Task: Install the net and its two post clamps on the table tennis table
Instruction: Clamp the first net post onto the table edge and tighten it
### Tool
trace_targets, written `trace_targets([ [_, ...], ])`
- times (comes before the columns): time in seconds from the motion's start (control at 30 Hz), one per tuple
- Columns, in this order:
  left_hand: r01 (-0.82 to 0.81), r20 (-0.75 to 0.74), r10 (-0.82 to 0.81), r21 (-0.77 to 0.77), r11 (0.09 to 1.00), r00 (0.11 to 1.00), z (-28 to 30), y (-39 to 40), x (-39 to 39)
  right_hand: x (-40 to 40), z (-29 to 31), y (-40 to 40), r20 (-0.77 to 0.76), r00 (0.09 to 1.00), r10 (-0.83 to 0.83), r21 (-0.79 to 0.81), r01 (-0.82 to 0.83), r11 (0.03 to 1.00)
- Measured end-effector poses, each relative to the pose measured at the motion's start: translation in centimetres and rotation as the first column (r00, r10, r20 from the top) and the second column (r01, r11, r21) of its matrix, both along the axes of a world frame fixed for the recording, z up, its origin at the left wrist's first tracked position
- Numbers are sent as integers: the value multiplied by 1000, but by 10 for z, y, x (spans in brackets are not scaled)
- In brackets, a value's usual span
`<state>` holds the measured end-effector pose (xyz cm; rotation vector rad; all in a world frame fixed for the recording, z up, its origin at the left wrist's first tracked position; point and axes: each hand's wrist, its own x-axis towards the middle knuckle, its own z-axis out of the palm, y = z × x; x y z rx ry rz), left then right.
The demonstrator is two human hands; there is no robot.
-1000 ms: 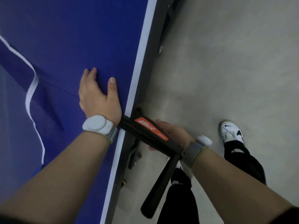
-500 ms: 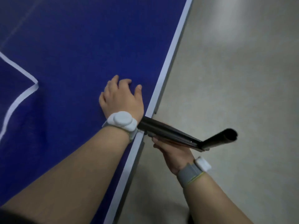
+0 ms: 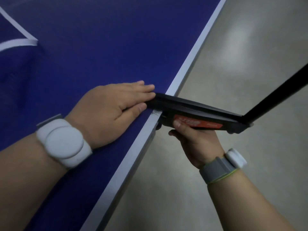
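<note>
Dim, bluish indoor light. A soft pale glare patch lies on the grey floor (image 3: 240, 40) at upper right. The whole view is slightly soft with motion blur, strongest at the left edge, where the white line on the blue desk (image 3: 116, 39) smears.

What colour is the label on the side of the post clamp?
Orange-red with pale lettering, on the black post clamp, seen in the head view.

Single head-worn view, looking steeply down, close over table (image 3: 103, 47) side edge; table fills left, floor (image 3: 233, 164) right; both forearms enter from bottom.
</note>
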<state>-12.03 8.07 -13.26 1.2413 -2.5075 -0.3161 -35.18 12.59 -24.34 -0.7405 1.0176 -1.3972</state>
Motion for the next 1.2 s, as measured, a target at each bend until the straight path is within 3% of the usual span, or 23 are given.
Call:
trace_targets([
  [0.4,-43,107,53,-99,994,993,11,8,-2,6,-31,7,-187,979,-85,-228,40,973],
  [0.53,-77,129,93,-117,990,987,12,15,-5,32,-70,2,37,999,16,-250,-6,968],
  [0.7,-95,234,139,-188,978,962,15,27,-16,59,-89,-16,214,976,-35,-257,91,962],
  [0.87,-108,224,134,-123,987,965,16,35,-20,67,-90,-21,541,840,50,-153,40,987],
  [1.2,-109,154,112,-24,994,982,21,41,-26,61,-89,-8,665,728,170,-139,-103,985],
])
